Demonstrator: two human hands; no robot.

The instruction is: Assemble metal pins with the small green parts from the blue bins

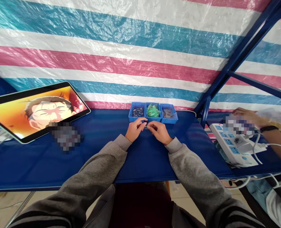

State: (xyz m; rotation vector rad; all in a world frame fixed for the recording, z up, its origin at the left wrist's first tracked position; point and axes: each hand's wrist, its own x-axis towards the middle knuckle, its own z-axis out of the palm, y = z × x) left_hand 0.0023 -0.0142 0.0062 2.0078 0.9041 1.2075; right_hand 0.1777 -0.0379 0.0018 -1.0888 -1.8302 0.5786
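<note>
While both hands meet just in front of three blue bins (153, 112), left hand (133, 129) and right hand (160, 132) each pinch an end of a small metal pin (147, 127), fingers closed tight on it, held just above blue table (102, 152). Bins L to R: metal pins, green parts, brownish bits. Tablet (33, 110) sits far left; co-worker's arm (269, 133) & power strip (233, 144) at right.

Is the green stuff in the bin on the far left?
No, the green pieces fill the middle blue bin; the left bin holds small dark metal parts.
</note>
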